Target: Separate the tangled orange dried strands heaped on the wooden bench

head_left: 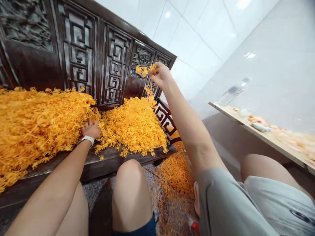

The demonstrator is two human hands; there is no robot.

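Observation:
Heaps of thin yellow-orange strands with small, flower-like heads lie on a dark wooden bench. My left hand (91, 129), with a pale band at its wrist, rests with fingers apart against the inner edge of the left heap (46, 121). The fingertips are partly lost among the strands. My right hand (159, 74) is raised above the smaller right heap (135, 127). Its fingers are pinched on a small tangle of yellow strands (142, 70), and more strands dangle below. What exact kind of material this is, I cannot tell.
Behind the heaps stands the bench's carved backrest (81, 55). Thinner orange strands (177, 173) are piled on the floor. At the right, a table (228, 114) carries a clear bottle (231, 93) and blurred small items. Grey printed cloth (280, 203) and a bare leg are nearby.

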